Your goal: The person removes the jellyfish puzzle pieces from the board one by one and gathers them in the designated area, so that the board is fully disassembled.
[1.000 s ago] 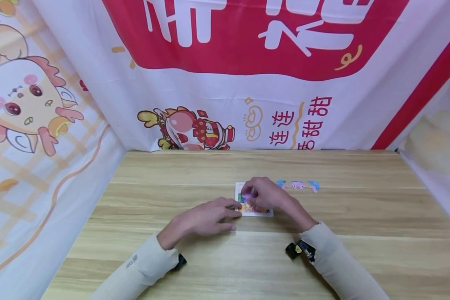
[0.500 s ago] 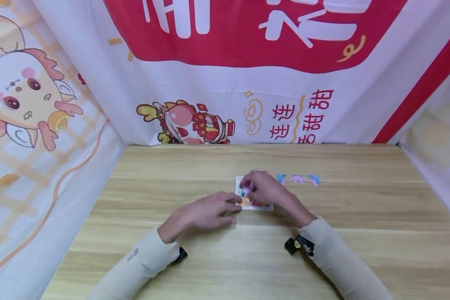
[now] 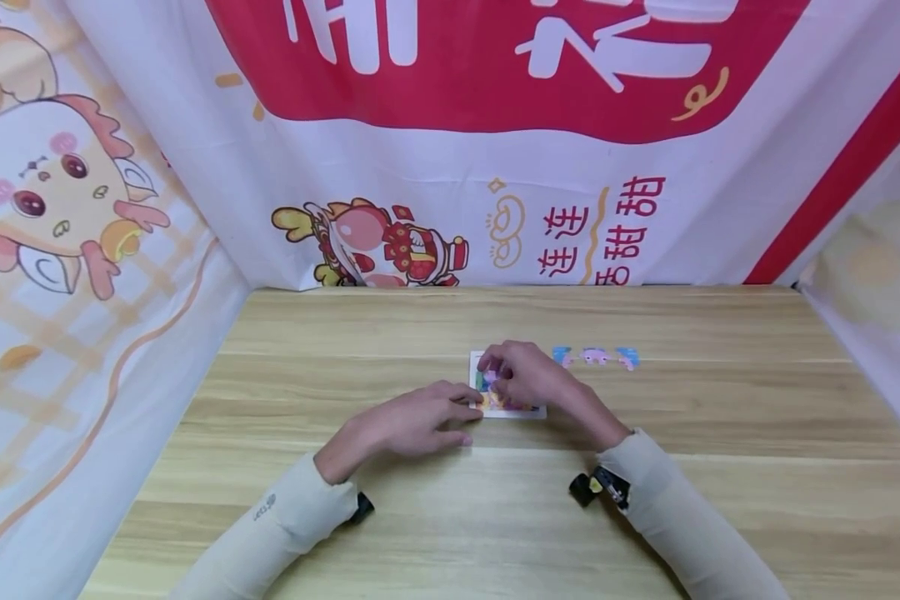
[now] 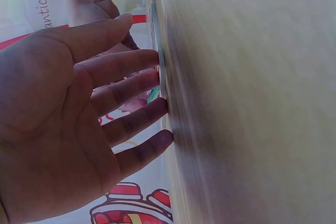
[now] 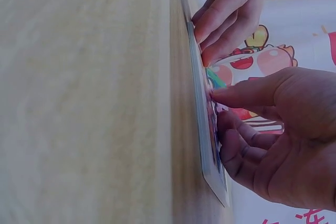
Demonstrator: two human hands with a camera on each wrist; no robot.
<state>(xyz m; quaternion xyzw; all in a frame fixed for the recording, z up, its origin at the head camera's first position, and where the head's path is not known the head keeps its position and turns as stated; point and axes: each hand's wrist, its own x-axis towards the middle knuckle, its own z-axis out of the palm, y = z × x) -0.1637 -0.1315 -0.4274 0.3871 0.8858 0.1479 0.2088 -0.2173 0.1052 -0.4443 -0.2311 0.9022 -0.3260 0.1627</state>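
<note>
A small jigsaw puzzle board (image 3: 508,413) with a white border lies on the wooden table, printed in bright colours. My right hand (image 3: 528,373) is over its upper part, fingers bent, with thumb and fingertips around a pinkish-purple puzzle piece (image 3: 491,377) at the picture's surface. In the right wrist view, a green part (image 5: 216,78) of the puzzle shows beside the thumb. The right hand covers much of the board. My left hand (image 3: 420,421) rests with extended fingers at the board's left edge; in the left wrist view its fingertips (image 4: 160,106) meet the edge and table.
Three loose puzzle pieces lie in a row right of the board: a blue-pink left piece (image 3: 562,357), a pink middle piece with eyes (image 3: 595,356) and a blue-pink right piece (image 3: 627,358). A printed cloth (image 3: 420,158) hangs behind the wooden table (image 3: 330,350).
The right hand's fingers have shifted slightly over the board, and the pinkish-purple piece looks flatter against it. The left hand stays at the edge. The head view has tilted a little.
</note>
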